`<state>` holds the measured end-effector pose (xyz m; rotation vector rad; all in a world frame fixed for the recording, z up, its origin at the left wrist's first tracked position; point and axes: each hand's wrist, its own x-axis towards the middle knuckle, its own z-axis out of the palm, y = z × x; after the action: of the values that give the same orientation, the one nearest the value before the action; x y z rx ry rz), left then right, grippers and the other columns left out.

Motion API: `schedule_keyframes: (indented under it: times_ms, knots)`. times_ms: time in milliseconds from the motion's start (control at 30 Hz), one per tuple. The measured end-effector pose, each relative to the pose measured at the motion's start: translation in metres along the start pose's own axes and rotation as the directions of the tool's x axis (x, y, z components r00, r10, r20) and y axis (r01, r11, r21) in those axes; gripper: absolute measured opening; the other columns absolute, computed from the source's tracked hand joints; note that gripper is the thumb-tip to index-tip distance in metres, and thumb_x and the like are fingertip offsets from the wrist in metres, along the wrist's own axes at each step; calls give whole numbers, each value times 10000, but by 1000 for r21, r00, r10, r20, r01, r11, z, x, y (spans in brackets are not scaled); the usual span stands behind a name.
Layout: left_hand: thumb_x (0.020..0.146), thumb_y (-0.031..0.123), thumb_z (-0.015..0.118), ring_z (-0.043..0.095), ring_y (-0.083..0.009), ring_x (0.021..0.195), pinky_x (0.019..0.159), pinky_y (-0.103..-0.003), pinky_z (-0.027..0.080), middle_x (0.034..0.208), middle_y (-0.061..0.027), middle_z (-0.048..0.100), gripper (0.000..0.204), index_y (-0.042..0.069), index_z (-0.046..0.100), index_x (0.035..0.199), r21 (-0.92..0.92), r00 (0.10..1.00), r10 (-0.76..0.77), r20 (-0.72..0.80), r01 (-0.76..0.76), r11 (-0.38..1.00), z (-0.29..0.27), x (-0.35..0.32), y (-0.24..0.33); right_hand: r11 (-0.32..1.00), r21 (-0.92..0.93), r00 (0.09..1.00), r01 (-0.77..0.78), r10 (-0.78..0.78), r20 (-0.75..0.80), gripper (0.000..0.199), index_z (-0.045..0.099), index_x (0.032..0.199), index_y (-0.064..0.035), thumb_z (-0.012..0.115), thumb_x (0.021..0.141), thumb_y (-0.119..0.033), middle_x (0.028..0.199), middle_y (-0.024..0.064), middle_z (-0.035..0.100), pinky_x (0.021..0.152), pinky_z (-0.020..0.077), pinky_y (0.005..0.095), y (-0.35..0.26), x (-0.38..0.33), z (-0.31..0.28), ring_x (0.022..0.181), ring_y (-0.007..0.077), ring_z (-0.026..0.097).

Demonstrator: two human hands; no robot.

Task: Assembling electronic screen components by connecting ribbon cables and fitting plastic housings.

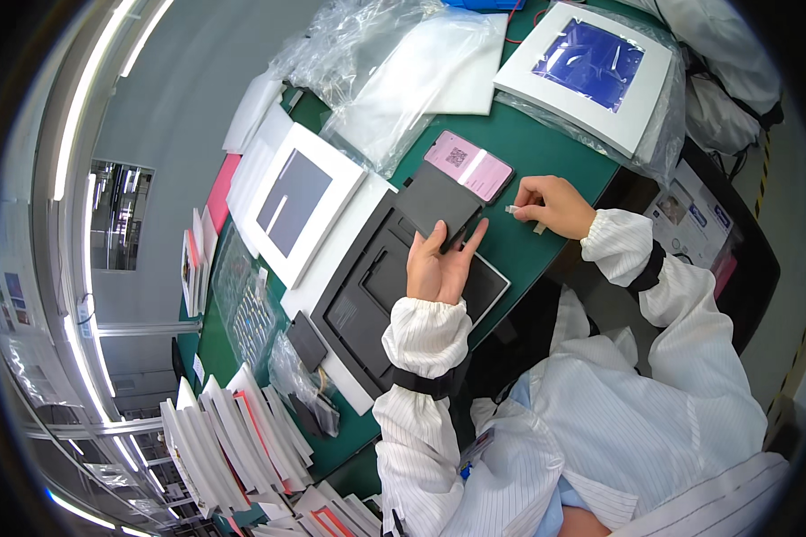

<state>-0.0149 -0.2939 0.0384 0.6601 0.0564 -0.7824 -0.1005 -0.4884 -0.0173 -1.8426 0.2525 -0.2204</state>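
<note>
Item 1, dark grey flat panel [439, 201]: in my left hand [439, 264], gripped at its near edge, thumb on one side and fingers on the other, tilted up off the open black tray [367, 295] so its face is free of the tray below.

Item 2, small white tab [513, 210]: pinched between thumb and fingertips of my right hand [551, 204], fingers drawn narrow around it; hand rests on the green table [528, 152], just beside the panel's far corner, keeping the tab near it.

Item 3, pink-screened phone [470, 166]: lying flat on the table, touching or just behind the panel's upper edge; I cannot tell which.

Item 4, white framed panel with grey face [297, 201]: flat to my left, beside the tray.

Item 5, white frame with blue film [587, 63]: far right, in clear wrap.

Item 6, clear plastic bags [376, 54]: heaped at the far edge, out of my reach path.

Item 7, stacked white booklets [233, 438]: near left corner
</note>
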Motion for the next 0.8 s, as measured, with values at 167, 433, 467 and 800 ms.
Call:
schedule_keyframes:
  times_ms: [167, 433, 467, 800]
  knots:
    - [907, -17, 482, 509, -306, 1113, 1012, -483, 439, 1132, -149, 503, 233, -17, 400, 1125, 115, 994, 44, -98, -32, 993, 5, 9, -13, 994, 107, 1000, 21, -18, -23, 127, 586, 769, 15, 682, 764, -68, 716, 73, 640, 591, 471, 261, 9, 0, -3, 646, 125, 603]
    - [850, -38, 576, 582, -271, 893, 821, -377, 570, 979, -158, 508, 222, -68, 431, 1016, 417, 993, -73, -98, 107, 903, 68, 64, -39, 985, -173, 990, 25, -47, -130, 114, 635, 777, 2, 681, 734, -93, 740, 129, 664, 626, 494, 316, 0, -13, 5, 669, 231, 648]
    - [848, -47, 573, 580, -275, 874, 810, -386, 582, 948, -157, 495, 220, -85, 424, 1005, 393, 989, -48, -141, 100, 914, 72, 76, -54, 984, -174, 985, 39, -67, -157, 124, 637, 777, 4, 683, 723, -97, 753, 138, 665, 633, 495, 329, 5, -13, 7, 676, 253, 646]
    - [716, -50, 651, 535, -299, 1097, 894, -367, 477, 1226, -226, 502, 674, -65, 362, 1325, 744, 968, -215, 132, 47, 667, 64, 41, -14, 999, -26, 985, 35, -39, -167, 128, 625, 786, 8, 696, 733, -84, 643, 59, 597, 543, 444, 274, 9, -11, 8, 580, 117, 557]
